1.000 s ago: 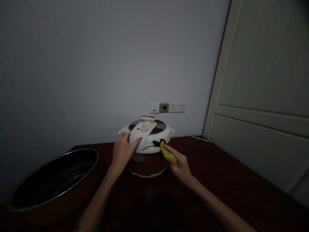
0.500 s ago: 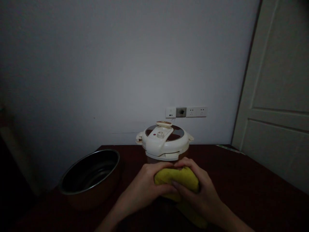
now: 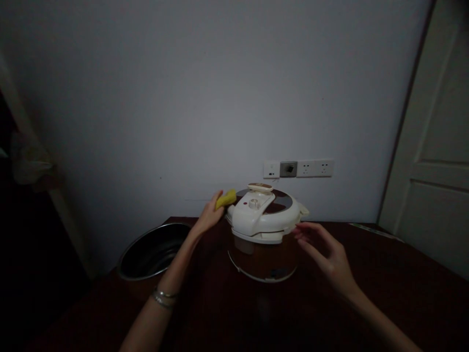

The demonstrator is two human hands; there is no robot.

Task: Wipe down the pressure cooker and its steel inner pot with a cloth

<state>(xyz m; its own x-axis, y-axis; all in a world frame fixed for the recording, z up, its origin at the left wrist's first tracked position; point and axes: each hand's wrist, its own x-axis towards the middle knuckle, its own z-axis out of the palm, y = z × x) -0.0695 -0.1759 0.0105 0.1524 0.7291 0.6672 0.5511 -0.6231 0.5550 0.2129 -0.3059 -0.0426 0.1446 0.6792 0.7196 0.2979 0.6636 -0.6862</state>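
My left hand (image 3: 210, 215) is closed around a folded yellow cloth (image 3: 226, 199) and reaches to the left side of a pressure cooker (image 3: 264, 215). The cloth is at the edge of the cooker's white and brown lid; whether it presses on the lid is hard to tell. To the cooker's right, my right hand (image 3: 326, 254) has its fingers apart and curved, with nothing in them. Its fingertips are close to the cooker's side, and I cannot tell if they touch. The cooker stands upright with its lid on.
A dark inner pot (image 3: 156, 252) with a metal rim stands on the left of the dark red table (image 3: 256, 318), partly behind my left forearm. Wall sockets (image 3: 314, 168) are behind the cooker. A pale door (image 3: 436, 171) is at the right.
Both hands were together on the cloth in front of the cooker. My left hand has carried it to the cooker's left side; my right hand has let go and moved right.
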